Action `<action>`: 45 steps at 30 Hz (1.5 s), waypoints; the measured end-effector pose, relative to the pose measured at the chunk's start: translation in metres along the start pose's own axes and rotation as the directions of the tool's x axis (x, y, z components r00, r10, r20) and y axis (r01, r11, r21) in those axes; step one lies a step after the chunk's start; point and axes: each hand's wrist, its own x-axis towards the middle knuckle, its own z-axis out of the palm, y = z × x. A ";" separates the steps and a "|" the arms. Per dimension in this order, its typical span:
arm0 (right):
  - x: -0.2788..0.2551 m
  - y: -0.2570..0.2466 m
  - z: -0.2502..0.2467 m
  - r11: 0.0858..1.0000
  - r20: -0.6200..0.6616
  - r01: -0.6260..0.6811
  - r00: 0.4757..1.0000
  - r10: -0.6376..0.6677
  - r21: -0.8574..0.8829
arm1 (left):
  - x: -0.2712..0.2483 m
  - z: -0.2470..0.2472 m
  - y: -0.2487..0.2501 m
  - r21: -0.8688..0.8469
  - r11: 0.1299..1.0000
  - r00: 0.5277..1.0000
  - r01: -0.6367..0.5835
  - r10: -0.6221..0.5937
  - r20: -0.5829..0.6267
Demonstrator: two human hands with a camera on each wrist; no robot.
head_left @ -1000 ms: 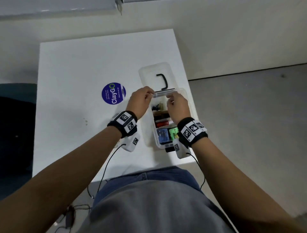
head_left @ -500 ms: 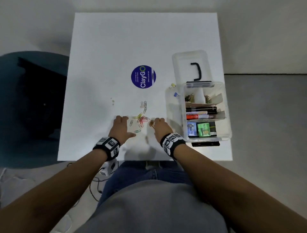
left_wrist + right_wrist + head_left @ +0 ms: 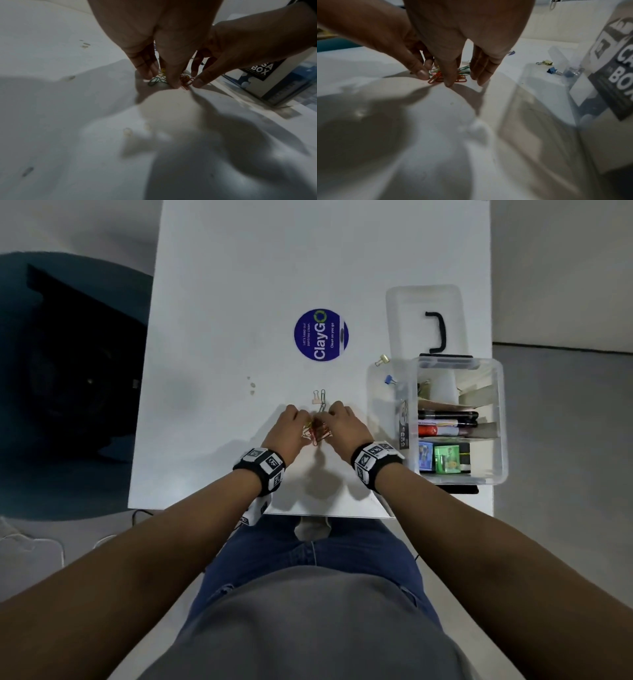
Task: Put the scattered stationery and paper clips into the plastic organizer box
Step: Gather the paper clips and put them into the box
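A bunch of coloured paper clips (image 3: 317, 433) lies on the white table (image 3: 219, 302) between my two hands. My left hand (image 3: 289, 428) and right hand (image 3: 344, 424) hem it in from either side, straight fingertips down on the table. The left wrist view shows my left hand (image 3: 164, 56) touching green and red clips (image 3: 186, 81). Through the right wrist view, my right hand (image 3: 458, 54) touches the red clips (image 3: 440, 78). Two more clips (image 3: 319, 397) lie just beyond. The clear organizer box (image 3: 501, 405) stands open to the right, with markers and small packs inside.
The box's lid (image 3: 424, 302) with a black handle lies behind it. A gold binder clip (image 3: 383, 359) sits on the table; a blue binder clip (image 3: 389, 379) lies in a clear tray (image 3: 375, 405) left of the box. A round blue sticker (image 3: 321, 334) marks the table's middle.
My hands left the box, came down on either side of the scattered clips, then moved toward each other. The clips are now bunched between them.
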 end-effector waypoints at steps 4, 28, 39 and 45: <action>0.002 -0.006 0.001 0.990 0.023 0.053 0.998 -0.050 -0.131 | 0.002 -0.004 -0.001 0.023 1.000 1.000 -0.018 0.018 0.002; -0.066 0.034 -0.112 0.806 -0.522 0.016 0.770 0.367 0.592 | 0.012 -0.058 0.111 -0.357 0.922 0.962 -0.152 0.056 -0.266; -0.097 0.170 -0.157 0.656 -0.414 -0.260 0.599 0.685 0.709 | 0.082 -0.019 0.282 -0.185 0.954 0.960 -0.238 0.203 -0.193; -0.084 0.183 -0.167 0.775 -0.292 -0.437 0.749 0.594 0.456 | 0.093 0.000 0.290 -0.146 0.966 0.976 -0.215 0.205 -0.080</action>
